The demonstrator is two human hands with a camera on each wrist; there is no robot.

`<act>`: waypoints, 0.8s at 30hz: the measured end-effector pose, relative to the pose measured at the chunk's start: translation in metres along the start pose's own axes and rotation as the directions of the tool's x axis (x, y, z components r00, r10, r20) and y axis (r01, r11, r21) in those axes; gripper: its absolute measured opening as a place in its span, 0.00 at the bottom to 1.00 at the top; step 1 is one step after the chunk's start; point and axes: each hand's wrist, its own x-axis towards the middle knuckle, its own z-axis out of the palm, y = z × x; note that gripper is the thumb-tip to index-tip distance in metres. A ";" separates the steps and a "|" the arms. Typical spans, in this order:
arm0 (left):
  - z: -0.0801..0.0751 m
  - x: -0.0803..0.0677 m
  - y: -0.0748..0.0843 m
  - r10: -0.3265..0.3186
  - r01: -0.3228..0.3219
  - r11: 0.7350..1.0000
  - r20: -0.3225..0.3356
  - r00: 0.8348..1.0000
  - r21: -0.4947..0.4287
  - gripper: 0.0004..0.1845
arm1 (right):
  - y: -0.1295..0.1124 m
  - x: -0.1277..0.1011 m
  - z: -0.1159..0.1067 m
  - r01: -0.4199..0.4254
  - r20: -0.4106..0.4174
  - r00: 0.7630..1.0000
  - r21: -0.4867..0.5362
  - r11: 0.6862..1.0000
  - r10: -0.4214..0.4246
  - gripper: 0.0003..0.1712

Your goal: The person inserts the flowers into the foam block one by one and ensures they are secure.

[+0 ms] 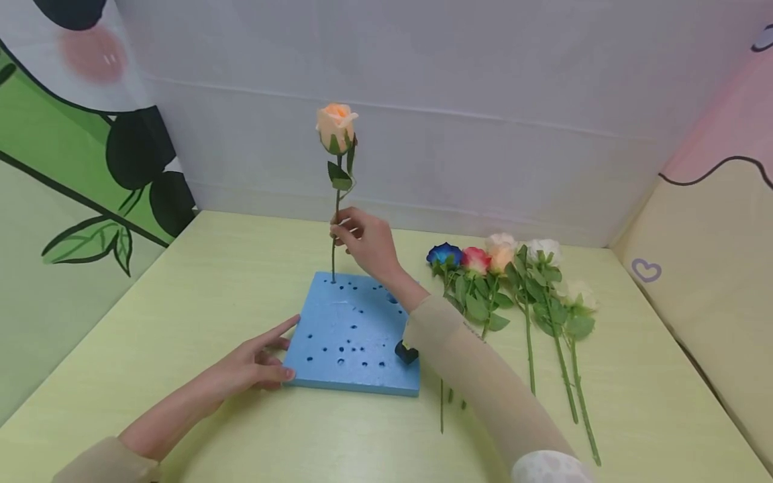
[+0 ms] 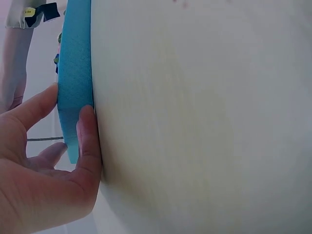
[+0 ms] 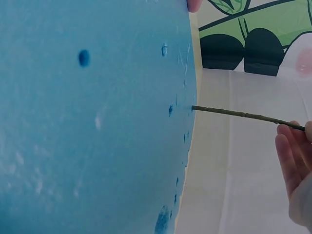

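Note:
A peach rose [image 1: 336,127] with a long leafy stem stands upright over the back left part of a blue foam board [image 1: 329,322] dotted with holes. My right hand [image 1: 370,243] pinches the stem between thumb and fingers. In the right wrist view, the bottom of the stem [image 3: 234,113] meets the board's surface near its edge; how deep it goes is hidden. My left hand [image 1: 256,363] touches the board's left side, index finger stretched along the edge and thumb at the near left corner. In the left wrist view, these fingers [image 2: 87,131] rest against the board's side face.
Several loose roses lie to the right of the board: a blue one [image 1: 444,254], a pinkish red one [image 1: 476,260], a peach one [image 1: 502,258], and white and cream ones [image 1: 543,250]. My right forearm partly covers their stems. A pale cloth wall [image 1: 459,168] closes the table's back.

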 end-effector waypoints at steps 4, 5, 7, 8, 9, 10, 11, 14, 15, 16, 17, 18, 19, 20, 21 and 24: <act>-0.001 0.001 0.001 -0.006 0.006 1.000 0.003 1.000 0.008 0.49 | -0.001 0.001 0.000 0.007 0.028 1.000 -0.047 0.999 -0.006 0.08; -0.002 0.001 0.002 -0.007 0.007 1.000 0.005 1.000 0.008 0.49 | -0.001 0.001 -0.001 0.010 0.035 0.999 -0.059 0.998 -0.008 0.08; -0.002 0.001 0.002 -0.008 0.007 1.000 0.008 1.000 0.008 0.49 | -0.002 0.001 -0.002 -0.002 0.047 0.999 -0.073 0.997 0.005 0.07; -0.002 0.001 0.002 -0.009 0.009 1.000 0.008 1.000 0.009 0.49 | -0.002 0.001 -0.003 -0.010 0.053 0.999 -0.075 0.997 0.014 0.06; -0.002 0.001 0.002 -0.010 0.010 1.000 0.009 1.000 0.009 0.49 | -0.002 0.002 -0.004 -0.019 0.060 0.998 -0.076 0.997 0.023 0.06; -0.002 0.002 0.001 -0.012 0.012 1.000 0.009 1.000 0.009 0.49 | -0.002 0.001 -0.004 -0.025 0.067 0.997 -0.073 0.997 0.030 0.06; -0.002 0.002 0.001 -0.012 0.012 1.000 0.009 1.000 0.008 0.49 | -0.001 0.001 -0.004 -0.029 0.073 0.997 -0.069 0.997 0.034 0.06; -0.002 0.002 0.000 -0.015 0.015 1.000 0.008 1.000 0.011 0.49 | 0.001 0.000 -0.003 -0.010 0.087 0.996 -0.047 0.999 0.014 0.06; -0.002 0.002 -0.001 -0.016 0.016 1.000 0.008 1.000 0.012 0.49 | 0.002 0.000 -0.002 0.003 0.091 0.996 -0.042 0.999 0.000 0.06; -0.002 0.003 -0.001 -0.016 0.016 1.000 0.008 1.000 0.013 0.49 | 0.002 0.000 -0.001 0.017 0.093 0.996 -0.040 0.999 -0.013 0.06; -0.002 0.002 -0.001 -0.017 0.017 1.000 0.008 1.000 0.014 0.49 | 0.002 0.000 0.000 0.028 0.094 0.995 -0.038 0.999 -0.024 0.06; -0.002 0.002 -0.001 -0.018 0.018 1.000 0.008 1.000 0.015 0.49 | 0.003 0.000 0.000 0.037 0.095 0.995 -0.037 0.999 -0.034 0.06; -0.002 0.002 0.000 -0.019 0.018 1.000 0.008 1.000 0.015 0.49 | 0.003 0.000 0.001 0.043 0.095 0.995 -0.039 0.998 -0.039 0.06; -0.002 0.002 0.000 -0.017 0.017 1.000 0.008 1.000 0.015 0.49 | 0.003 0.000 0.001 0.044 0.095 0.995 -0.042 0.998 -0.040 0.06; -0.002 0.002 0.000 -0.014 0.014 1.000 0.009 1.000 0.015 0.50 | 0.002 -0.001 0.001 0.045 0.096 0.995 -0.044 0.998 -0.040 0.06; -0.002 0.002 0.000 -0.010 0.009 1.000 0.010 1.000 0.013 0.50 | 0.001 -0.001 0.001 0.037 0.110 0.993 -0.037 0.999 -0.032 0.05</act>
